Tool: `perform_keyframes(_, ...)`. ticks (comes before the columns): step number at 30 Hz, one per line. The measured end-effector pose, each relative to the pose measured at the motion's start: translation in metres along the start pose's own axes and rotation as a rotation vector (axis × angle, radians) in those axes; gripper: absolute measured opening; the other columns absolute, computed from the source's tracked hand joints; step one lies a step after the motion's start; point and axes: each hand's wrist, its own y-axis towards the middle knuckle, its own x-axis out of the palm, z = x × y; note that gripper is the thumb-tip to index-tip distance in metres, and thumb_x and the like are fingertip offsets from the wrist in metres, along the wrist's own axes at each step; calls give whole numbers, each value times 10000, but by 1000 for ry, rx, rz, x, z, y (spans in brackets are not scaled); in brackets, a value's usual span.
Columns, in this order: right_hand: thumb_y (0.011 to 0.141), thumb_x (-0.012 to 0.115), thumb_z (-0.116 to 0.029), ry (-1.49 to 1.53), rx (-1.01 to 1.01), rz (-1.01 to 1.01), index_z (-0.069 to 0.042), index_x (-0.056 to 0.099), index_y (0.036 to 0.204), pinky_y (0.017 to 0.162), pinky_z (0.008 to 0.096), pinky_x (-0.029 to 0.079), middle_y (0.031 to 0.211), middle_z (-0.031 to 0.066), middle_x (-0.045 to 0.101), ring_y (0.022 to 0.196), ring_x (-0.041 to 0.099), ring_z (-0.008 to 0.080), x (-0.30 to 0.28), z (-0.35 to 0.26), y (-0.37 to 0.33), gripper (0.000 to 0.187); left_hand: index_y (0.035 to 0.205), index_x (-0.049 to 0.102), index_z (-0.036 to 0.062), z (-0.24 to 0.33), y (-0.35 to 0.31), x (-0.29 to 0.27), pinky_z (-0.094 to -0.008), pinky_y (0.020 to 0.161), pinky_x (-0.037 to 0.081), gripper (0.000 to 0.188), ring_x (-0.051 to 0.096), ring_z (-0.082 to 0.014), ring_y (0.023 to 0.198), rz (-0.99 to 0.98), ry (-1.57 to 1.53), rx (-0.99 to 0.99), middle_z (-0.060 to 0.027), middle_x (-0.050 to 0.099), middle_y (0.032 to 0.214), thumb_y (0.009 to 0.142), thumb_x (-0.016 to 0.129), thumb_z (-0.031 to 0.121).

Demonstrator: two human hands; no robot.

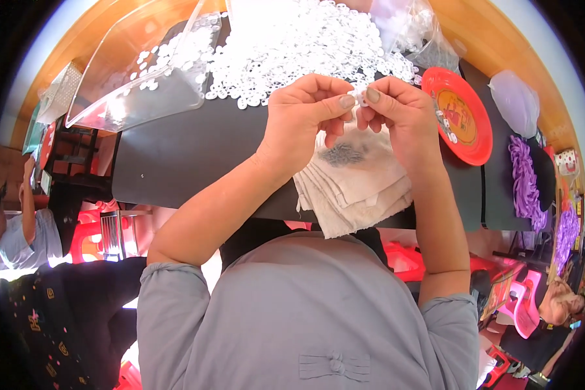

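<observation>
My left hand point(305, 117) and my right hand point(404, 116) meet above the table, thumbs and fingers pinched. Between their fingertips is a small white plastic piece point(359, 95), partly hidden by the fingers. Under my hands lies a folded beige cloth point(361, 195) with a little heap of small dark grey metal bits point(342, 154) on it. Just beyond my hands spreads a large pile of small round white plastic pieces point(292, 52). To the right, a red plate point(478, 140) carries a few small pieces near its left rim.
At the far left a clear plastic bin point(140, 107) lies with white pieces in it. Clear plastic bags point(422, 39) stand at the back right. Farther right are a pale bag point(515, 101) and a purple bundle point(525, 182). Other people point(29, 234) are at both sides.
</observation>
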Motion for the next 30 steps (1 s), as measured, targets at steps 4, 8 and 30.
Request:
perform_keyframes(4,906,646,-180,16,5,-54,-12,638,861,550,223,401,692,27,605,616,586,122,-3,-1,0,174,950,603,-21,2,-1,-2,-251,435,407,105,548,-156,516,-57,-25,-5,-99,618,740,902,625,69)
perform_keyframes(8,903,652,-192,-75,-35,-60,-13,632,855,549,222,400,692,17,591,617,583,116,0,0,1,187,916,590,-10,-1,-1,-3,-261,437,412,99,556,-160,531,-58,-46,-77,-100,617,740,909,619,84)
perform_keyframes(30,915,641,-196,-180,-95,42,-18,635,847,580,209,383,691,8,583,615,538,83,11,4,-9,191,899,597,-23,0,-7,2,-237,432,393,91,535,-129,508,-3,63,-46,-83,621,728,884,646,52)
